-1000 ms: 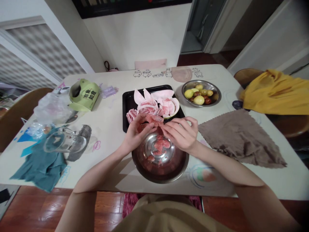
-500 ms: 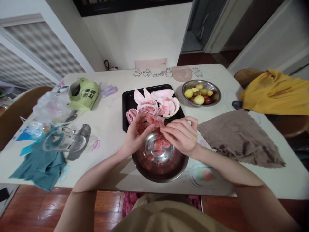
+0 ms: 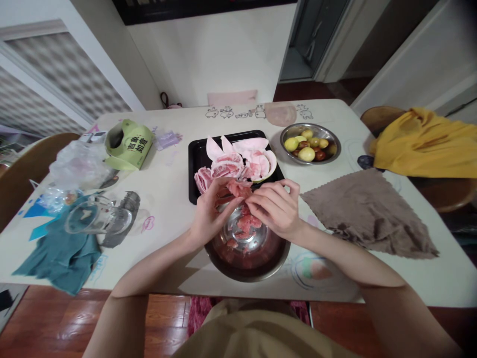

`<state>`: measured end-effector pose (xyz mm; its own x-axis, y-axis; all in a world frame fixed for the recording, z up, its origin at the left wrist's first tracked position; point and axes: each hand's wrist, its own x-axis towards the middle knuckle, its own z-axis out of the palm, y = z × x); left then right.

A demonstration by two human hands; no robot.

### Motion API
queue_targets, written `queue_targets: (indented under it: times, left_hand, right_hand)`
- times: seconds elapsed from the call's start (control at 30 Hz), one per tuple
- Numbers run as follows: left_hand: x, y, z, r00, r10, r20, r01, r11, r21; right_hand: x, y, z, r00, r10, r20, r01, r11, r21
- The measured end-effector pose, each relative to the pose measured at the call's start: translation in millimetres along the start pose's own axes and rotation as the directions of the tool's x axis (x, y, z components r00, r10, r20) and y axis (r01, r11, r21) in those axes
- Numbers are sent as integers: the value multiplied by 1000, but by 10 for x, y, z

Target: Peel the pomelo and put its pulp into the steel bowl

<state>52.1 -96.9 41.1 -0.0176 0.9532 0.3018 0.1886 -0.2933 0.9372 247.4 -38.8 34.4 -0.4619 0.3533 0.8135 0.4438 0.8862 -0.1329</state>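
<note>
Between my two hands is a torn piece of pink pomelo flesh (image 3: pixel 239 188), held over the far rim of a steel bowl (image 3: pixel 248 271). My left hand (image 3: pixel 212 211) is closed on its left side, thumb in front and fingers behind. The bent fingers of my right hand (image 3: pixel 278 208) pinch the piece from the right. Loose pomelo pulp (image 3: pixel 249 224) lies at the bottom of the bowl. Just beyond my hands, a black tray (image 3: pixel 197 159) holds pomelo segments (image 3: pixel 227 165) and pieces of pale pink peel (image 3: pixel 251 144).
A smaller steel bowl of green and brown fruit (image 3: pixel 310 144) stands behind right. A brown cloth (image 3: pixel 372 214) lies at right. On the left are a glass pitcher (image 3: pixel 99 216) on its side, a teal cloth (image 3: pixel 63 258), plastic bags (image 3: pixel 80 161) and a green paper holder (image 3: pixel 130 144).
My right hand has shifted slightly left, closer to my left hand. Both hands still hold the pomelo piece, whose position has barely changed.
</note>
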Motion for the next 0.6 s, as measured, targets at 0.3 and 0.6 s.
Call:
queue_targets:
  times: [0.3, 0.6]
  left_hand:
    - [-6, -9, -8, 1000, 13, -22, -12, 1000, 17]
    - [14, -25, -20, 1000, -5, -21, 5, 1000, 28]
  right_hand:
    - [-55, 20, -5, 995, 91, 46, -94, 994, 60]
    - [24, -3, -23, 1000, -7, -24, 8, 1000, 10]
